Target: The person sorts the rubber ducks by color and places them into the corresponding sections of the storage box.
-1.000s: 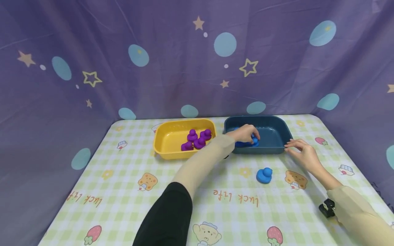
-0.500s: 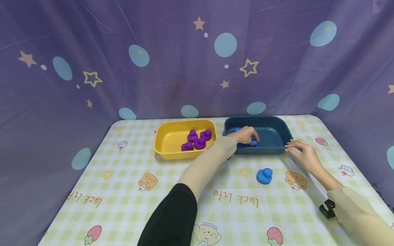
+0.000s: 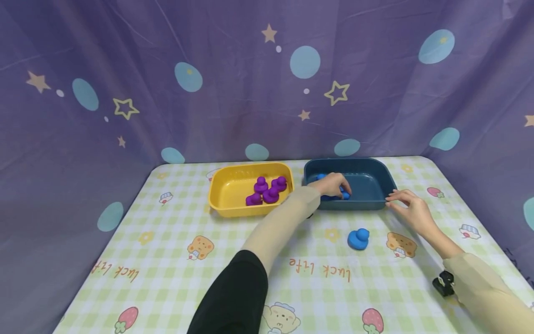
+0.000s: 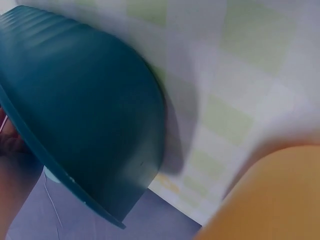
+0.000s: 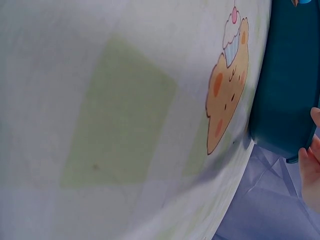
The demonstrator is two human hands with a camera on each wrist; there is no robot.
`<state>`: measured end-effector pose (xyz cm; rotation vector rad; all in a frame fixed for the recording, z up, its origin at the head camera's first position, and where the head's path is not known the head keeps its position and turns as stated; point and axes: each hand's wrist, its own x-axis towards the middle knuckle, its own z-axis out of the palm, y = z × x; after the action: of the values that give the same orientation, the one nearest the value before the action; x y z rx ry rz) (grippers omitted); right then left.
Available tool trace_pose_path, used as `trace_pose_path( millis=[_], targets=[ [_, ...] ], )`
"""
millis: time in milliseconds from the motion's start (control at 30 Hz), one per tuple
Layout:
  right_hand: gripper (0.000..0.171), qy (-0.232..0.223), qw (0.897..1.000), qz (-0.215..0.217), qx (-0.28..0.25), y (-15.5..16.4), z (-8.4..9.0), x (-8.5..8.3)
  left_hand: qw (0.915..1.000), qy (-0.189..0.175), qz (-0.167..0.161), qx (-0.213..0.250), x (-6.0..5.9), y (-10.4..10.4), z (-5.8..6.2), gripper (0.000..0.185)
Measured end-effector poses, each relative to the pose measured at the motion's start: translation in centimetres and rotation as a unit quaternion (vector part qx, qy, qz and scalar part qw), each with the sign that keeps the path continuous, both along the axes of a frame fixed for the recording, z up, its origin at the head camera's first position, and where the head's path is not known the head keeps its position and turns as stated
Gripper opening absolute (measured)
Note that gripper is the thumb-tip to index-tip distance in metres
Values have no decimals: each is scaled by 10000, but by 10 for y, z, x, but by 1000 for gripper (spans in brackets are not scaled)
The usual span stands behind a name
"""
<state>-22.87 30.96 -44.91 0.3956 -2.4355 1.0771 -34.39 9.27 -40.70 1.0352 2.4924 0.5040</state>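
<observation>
- Left hand (image 3: 333,184) reaches into the dark blue tray (image 3: 372,203), fingers curled over a blue duck (image 3: 343,194) lying inside it, near the tray's left end.
- Right hand (image 3: 410,208) rests relaxed, fingertips touching the tray's right corner.
- Duck looks light, soft and rubbery; I'd pinch its rounded body.
- Which way it points, or its long axis, I cannot tell: the left hand covers it.
- Loose blue duck (image 3: 358,239) sits on the table (image 3: 167,260) just before the tray, its head to the right.

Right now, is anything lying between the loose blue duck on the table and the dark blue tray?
Nothing visible does. The blue duck sits on bare tablecloth, apart from the dark blue tray; only the tray's near wall separates them.
</observation>
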Motion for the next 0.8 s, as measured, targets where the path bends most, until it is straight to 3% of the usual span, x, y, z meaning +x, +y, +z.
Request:
trace_pose_path(
  millis=[333,800],
  targets=[
    [11,64,10000,42,-4,0,1,0,9996,36,-46,271,0,-6,11,29],
    [12,31,10000,10,57,-2,2,2,9961,-33,-306,824,15,-18,30,28]
  ],
)
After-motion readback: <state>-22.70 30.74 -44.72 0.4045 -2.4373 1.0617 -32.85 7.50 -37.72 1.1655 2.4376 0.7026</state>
